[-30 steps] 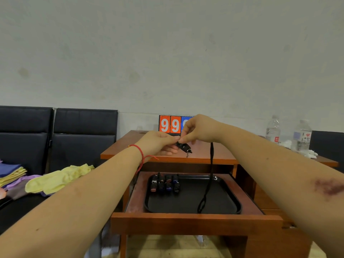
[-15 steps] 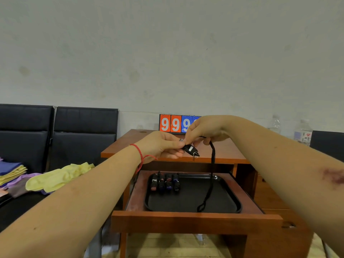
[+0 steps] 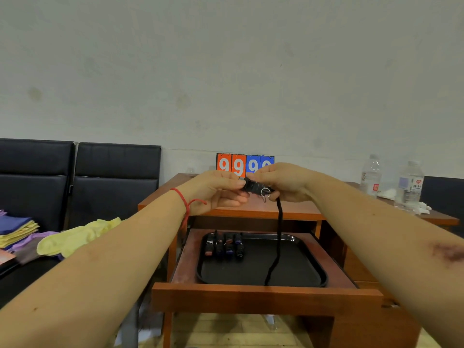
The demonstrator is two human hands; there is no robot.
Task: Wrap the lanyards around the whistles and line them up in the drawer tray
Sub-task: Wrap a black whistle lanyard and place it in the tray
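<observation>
Both hands pinch one black whistle [image 3: 253, 187] between them, held in the air above the desk's front edge. The left hand [image 3: 219, 190] grips the whistle's left end with thumb and fingertips, its palm turned inward and a red string [image 3: 185, 204] tied round the wrist. The right hand [image 3: 286, 182] has its fingers curled over the right end, where a small metal ring [image 3: 265, 192] shows. Both forearms reach forward from the lower corners of the view and meet in the middle.

From the ring a black lanyard [image 3: 277, 242] hangs straight down, its lower end lying on the tray near the tray's front edge.

Under the desk [image 3: 296, 209] the drawer [image 3: 251, 296] stands pulled out. A black tray [image 3: 296, 270] lies in it and fills most of it. Four wrapped whistles [image 3: 224, 244] sit side by side in a row at the tray's back left corner.

On the desk's back edge stands a score flip-board [image 3: 244, 163] with orange and blue nines. Two water bottles [image 3: 391, 179] stand toward its right end. Folded cloths [image 3: 50, 237] lie on black chairs [image 3: 75, 177] to the left.
</observation>
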